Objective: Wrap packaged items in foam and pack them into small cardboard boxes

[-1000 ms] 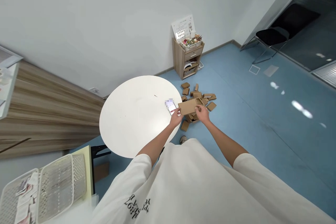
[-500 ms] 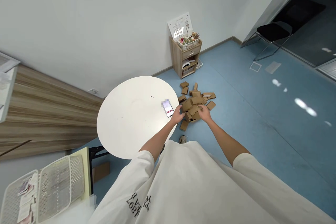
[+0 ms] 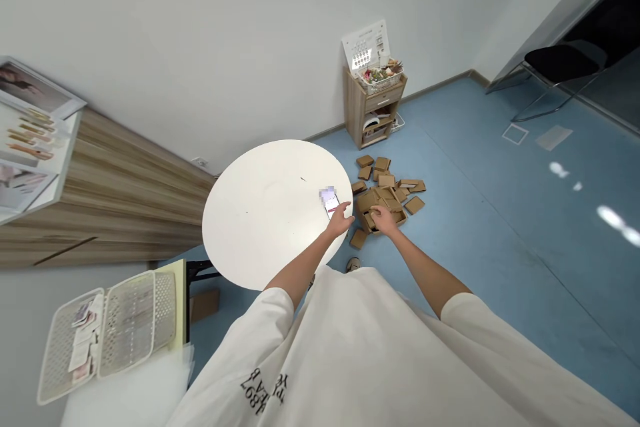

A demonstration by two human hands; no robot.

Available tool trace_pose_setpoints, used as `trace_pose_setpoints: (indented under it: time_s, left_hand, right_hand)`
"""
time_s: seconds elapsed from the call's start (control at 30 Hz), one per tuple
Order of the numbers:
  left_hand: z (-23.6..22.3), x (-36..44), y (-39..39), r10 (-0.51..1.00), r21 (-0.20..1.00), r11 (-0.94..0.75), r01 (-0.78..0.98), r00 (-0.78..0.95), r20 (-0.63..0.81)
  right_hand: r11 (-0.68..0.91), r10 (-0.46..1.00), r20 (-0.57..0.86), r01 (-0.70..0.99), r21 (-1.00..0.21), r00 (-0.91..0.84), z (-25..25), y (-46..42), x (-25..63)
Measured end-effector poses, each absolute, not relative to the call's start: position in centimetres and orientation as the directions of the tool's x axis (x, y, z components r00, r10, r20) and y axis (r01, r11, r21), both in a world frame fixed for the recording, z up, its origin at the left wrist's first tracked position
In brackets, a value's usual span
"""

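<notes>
My left hand [image 3: 340, 221] is over the right edge of the white round table [image 3: 260, 220], its thumb and fingers apart and nothing in it. Just beside it, a phone [image 3: 331, 203] with a lit screen lies on the tabletop, partly blurred out. Farther right, my right hand [image 3: 385, 221] hangs above a cardboard carton [image 3: 400, 217] on the floor, fingers loosely bent and a little apart, with nothing visible in them. Inside the carton are several small brown boxes, partly hidden by that hand. More small cardboard boxes [image 3: 415, 205] lie scattered around it.
A small wooden cabinet [image 3: 354, 110] against the wall bears a basket of flowers [image 3: 380, 77] and a white board. To the right is a black chair [image 3: 563, 64]. White perforated baskets [image 3: 127, 327] stand at lower left, and a shoe [image 3: 353, 264] shows below the carton.
Both hands held a cardboard box a second ago; they have let it go, and a small box now lies at the pile's far side. The view has turned slightly left.
</notes>
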State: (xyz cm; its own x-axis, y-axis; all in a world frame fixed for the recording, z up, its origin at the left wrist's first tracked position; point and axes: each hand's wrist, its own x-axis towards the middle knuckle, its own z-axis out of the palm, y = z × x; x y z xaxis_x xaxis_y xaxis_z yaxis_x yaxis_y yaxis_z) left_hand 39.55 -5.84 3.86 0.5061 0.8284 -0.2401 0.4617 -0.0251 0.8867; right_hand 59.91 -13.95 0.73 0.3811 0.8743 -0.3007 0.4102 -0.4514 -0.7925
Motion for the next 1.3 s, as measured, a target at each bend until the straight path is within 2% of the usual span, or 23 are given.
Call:
trace_pose_setpoints:
  time_s: [0.3,0.67,1.0,1.3]
  left_hand:
    - [4.1,34.4,-5.7,0.878,0.896,0.077,0.438,0.395,-0.269]
    - [5.1,22.6,-6.7,0.924,0.885,0.207,0.417,0.214,-0.316]
    - [4.4,6.0,-8.5,0.959,0.904,0.223,0.366,0.083,-0.27]
    - [4.8,-9.7,-10.7,0.962,0.898,0.272,0.347,-0.097,-0.254]
  right_hand:
    - [-0.369,0.927,-0.294,0.423,-0.828,0.232,1.1,-11.1,55.4]
    - [-0.277,0.952,-0.303,0.52,-0.808,0.037,3.0,-7.6,45.5]
    - [-0.212,0.953,-0.295,0.54,-0.814,-0.071,4.4,-6.3,28.5]
    - [-0.102,0.928,-0.281,0.556,-0.825,-0.246,4.9,-7.0,11.4]
